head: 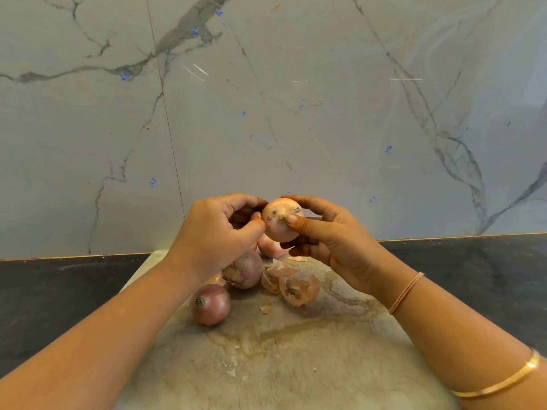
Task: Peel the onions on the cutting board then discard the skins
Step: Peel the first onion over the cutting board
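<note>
Marble wall [266,113] behind; above the board [296,365] I see left hand [219,229] and right hand [331,241] both gripping 1 onion [281,220], skins [296,287] below.

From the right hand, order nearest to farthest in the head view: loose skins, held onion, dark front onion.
1. held onion, in the right hand itself.
2. loose skins, on the cutting board below it.
3. dark front onion, board's left side.
</note>
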The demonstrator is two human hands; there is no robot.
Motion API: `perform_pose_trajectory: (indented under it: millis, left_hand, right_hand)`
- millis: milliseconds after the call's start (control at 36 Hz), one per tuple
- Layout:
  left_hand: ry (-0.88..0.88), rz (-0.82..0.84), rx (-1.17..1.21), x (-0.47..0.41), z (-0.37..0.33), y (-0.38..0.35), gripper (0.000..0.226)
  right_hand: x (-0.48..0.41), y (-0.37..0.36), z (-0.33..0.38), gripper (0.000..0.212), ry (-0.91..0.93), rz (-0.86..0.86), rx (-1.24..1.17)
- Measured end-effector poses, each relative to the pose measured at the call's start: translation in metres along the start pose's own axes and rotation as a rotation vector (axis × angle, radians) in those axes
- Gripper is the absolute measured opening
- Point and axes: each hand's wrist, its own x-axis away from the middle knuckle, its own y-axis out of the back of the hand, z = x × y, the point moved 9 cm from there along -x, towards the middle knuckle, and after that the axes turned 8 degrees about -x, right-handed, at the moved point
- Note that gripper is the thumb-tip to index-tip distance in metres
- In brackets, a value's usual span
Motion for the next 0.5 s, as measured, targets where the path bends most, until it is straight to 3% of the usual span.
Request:
perform_pose_trajectory:
  millis: [111, 278, 500]
  left_hand:
    - [-0.001, 0.042, 0.098, 0.003, -0.004, -0.007, 0.039]
    - [-0.099, 0.088, 0.108, 0.005, -0.015, -0.009, 0.032]
    - [-0.018, 0.1, 0.292, 0.003, -0.009, -0.01, 0.025]
  right_hand:
    - [-0.001, 0.003, -0.001, 0.027, -0.006, -0.028, 0.05]
    - [-0.002, 0.002, -0.002, 0.02, 0.012, -0.009, 0.158]
    - [-0.003, 0.005, -0.002, 0.029, 0.027, -0.026, 0.19]
